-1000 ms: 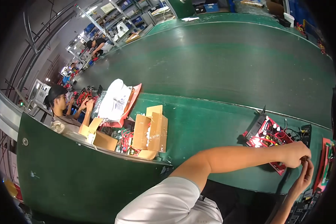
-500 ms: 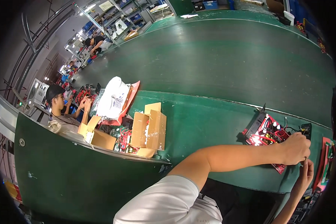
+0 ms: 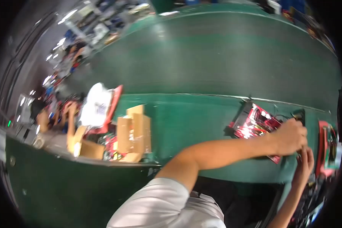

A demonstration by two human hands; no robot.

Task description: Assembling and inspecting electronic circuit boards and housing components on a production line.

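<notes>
At the right of the green bench my left hand [image 3: 290,137] is closed, its fingertips bent down toward my right hand [image 3: 305,161]. The two hands meet, and the right fingers are pinched together just under the left. Whatever they hold between them is too small and blurred to make out. Beneath my left forearm lies a red circuit board [image 3: 257,121] with a black part along its left side and wires at its right. A small black board [image 3: 299,114] shows just beyond my left hand, partly hidden by it.
Open cardboard boxes [image 3: 135,133] stand to the left, beside a white bag [image 3: 97,105] on red sheeting. A red tray-like thing [image 3: 323,152] with green boards sits at the right edge. Beyond the bench runs a wide dark-green belt [image 3: 216,57]. Co-workers sit at the far left.
The whole view has shifted and blurred, so the bench things appear farther left. My hands remain together in much the same pinched pose beside the red board.
</notes>
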